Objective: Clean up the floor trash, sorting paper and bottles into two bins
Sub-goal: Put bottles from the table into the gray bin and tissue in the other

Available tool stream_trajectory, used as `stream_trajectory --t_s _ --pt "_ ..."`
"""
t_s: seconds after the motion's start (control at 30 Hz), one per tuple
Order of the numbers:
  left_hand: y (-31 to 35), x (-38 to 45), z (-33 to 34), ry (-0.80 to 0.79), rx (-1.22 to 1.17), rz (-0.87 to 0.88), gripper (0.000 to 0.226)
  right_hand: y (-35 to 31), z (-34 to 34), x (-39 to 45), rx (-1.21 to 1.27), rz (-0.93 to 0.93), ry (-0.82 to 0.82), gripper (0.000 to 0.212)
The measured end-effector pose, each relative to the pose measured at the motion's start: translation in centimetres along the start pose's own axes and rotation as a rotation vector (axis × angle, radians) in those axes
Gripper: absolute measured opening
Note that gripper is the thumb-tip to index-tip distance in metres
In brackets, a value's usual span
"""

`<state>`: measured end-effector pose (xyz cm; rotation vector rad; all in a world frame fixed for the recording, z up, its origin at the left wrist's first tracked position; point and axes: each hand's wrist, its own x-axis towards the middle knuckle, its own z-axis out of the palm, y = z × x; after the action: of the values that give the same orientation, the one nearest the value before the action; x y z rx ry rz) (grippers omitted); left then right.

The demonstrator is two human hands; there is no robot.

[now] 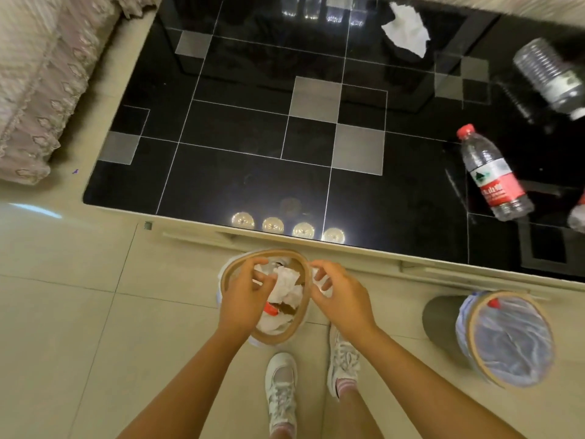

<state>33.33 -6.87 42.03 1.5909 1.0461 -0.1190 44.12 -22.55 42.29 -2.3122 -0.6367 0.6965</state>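
Note:
Both my hands hover over a round bin with a tan rim point(305, 312) standing on the beige floor at my feet. It holds crumpled white paper point(286, 288) and something red. My left hand point(242, 301) is above the bin's left side, fingers spread, holding nothing. At the right rim, my right hand point(343, 296) has loosely curled fingers and is also empty. A second bin point(474, 337) with a bluish liner stands to the right with a red-capped bottle inside. On the glossy black surface lie a red-labelled bottle point(492, 175), a clear bottle point(549, 76) and a crumpled white paper point(406, 30).
Part of another bottle point(577, 217) shows at the right edge. A sofa with a lace cover point(34, 90) fills the far left. My two white shoes point(281, 394) stand just behind the left bin. Beige floor tiles point(79, 327) spread to the left.

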Motion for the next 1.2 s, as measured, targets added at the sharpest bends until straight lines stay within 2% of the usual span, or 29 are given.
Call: stream_trajectory --t_s 0.07,0.13,0.37,0.57,0.7,0.83,0.93,1.03,1.1,1.2 --pt "2.4 -0.2 1.5 0.022 0.074 0.129 0.012 0.5 -2.2 -0.3 -0.025 -0.039 0.108 0.024" --pt "4.8 -0.4 3.3 0.022 0.1 0.199 0.011 1.4 -4.8 -0.3 -0.055 -0.049 0.188 0.023" --pt "11.8 1.5 13.4 -0.051 0.049 0.247 0.013 7.6 -15.3 0.3 -0.042 -0.011 0.379 0.032" --pt "18.0 2.5 25.3 -0.11 0.08 0.246 0.018 16.8 -24.9 0.9 -0.082 0.037 0.412 0.03" --pt "22.4 4.4 33.3 -0.101 0.097 0.249 0.039 23.5 -31.6 1.4 -0.127 0.099 0.409 0.033" --pt "26.1 7.7 39.9 -0.096 0.089 0.168 0.074 29.5 -37.3 3.0 -0.295 0.199 0.389 0.042" --pt "27.7 10.1 43.6 -0.015 0.045 0.111 0.102 33.3 -40.7 5.0 -0.359 0.274 0.455 0.053" --pt "28.7 11.4 46.2 0.072 0.097 0.031 0.117 35.9 -42.8 7.5 -0.216 0.394 0.504 0.069" --pt "29.2 12.3 47.3 0.1 0.144 -0.015 0.125 36.8 -43.7 9.4 -0.126 0.467 0.475 0.078" --pt "30.0 14.1 47.9 0.121 0.166 -0.001 0.124 37.4 -44.3 11.6 -0.002 0.534 0.432 0.089"
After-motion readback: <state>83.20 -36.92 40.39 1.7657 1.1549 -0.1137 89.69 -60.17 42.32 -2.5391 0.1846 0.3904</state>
